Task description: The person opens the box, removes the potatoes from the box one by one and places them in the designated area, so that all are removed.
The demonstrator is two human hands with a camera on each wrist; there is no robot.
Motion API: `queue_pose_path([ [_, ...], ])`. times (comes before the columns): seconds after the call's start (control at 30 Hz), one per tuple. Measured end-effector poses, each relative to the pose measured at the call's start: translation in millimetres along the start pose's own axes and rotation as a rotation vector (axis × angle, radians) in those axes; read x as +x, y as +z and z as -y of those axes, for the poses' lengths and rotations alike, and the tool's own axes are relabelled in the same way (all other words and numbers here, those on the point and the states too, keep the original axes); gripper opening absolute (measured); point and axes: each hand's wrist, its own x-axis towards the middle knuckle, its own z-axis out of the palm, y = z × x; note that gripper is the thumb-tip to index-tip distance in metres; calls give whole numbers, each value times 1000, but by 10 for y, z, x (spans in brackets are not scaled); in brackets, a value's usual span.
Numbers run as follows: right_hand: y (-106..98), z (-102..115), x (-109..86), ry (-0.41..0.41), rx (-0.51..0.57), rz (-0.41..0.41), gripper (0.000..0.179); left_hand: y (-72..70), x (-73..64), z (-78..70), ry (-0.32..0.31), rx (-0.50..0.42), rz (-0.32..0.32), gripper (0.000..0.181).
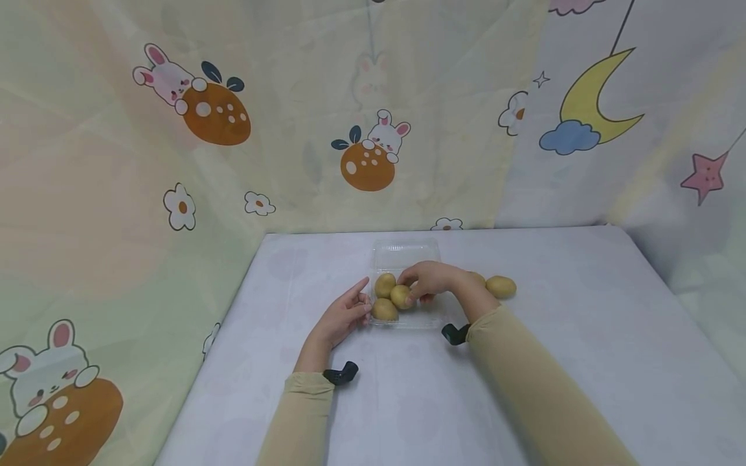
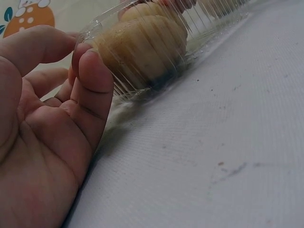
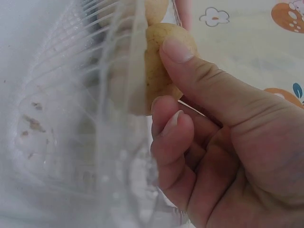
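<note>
A clear plastic clamshell container (image 1: pixel 422 317) lies with its lid (image 1: pixel 406 254) folded back, potatoes at its left side. My right hand (image 1: pixel 431 278) grips a potato (image 1: pixel 401 296) inside the container; in the right wrist view, the thumb presses on this potato (image 3: pixel 164 61). Two more potatoes, one at the back (image 1: pixel 384 285) and one at the front (image 1: pixel 384 310), sit beside it. At the container's left side is my left hand (image 1: pixel 344 314). Seen from the left wrist, its curled fingers (image 2: pixel 95 71) pinch the container's rim, with potatoes (image 2: pixel 142 50) behind the ribbed wall.
To the right of the container lies a loose potato (image 1: pixel 501 287), with another potato (image 1: pixel 476 277) partly hidden behind the right forearm. A white cloth covers the table (image 1: pixel 559 336). Cartoon-printed fabric (image 1: pixel 303 129) hangs behind the table and at its sides.
</note>
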Motion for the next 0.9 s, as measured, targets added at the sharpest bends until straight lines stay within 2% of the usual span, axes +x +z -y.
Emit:
queue_pose_path([
  [0.27,14,-32,-10,-35,-18,-38,42,4,-6,-23,7,10,14,73],
  [0.47,17,-82,-16,-41,-13,-86,50,-5,-3,-17,10,9,24,73],
  [0.9,-24,-181,-204,-109,54,-229,48,14,-12,-36,-5,21,4,74],
])
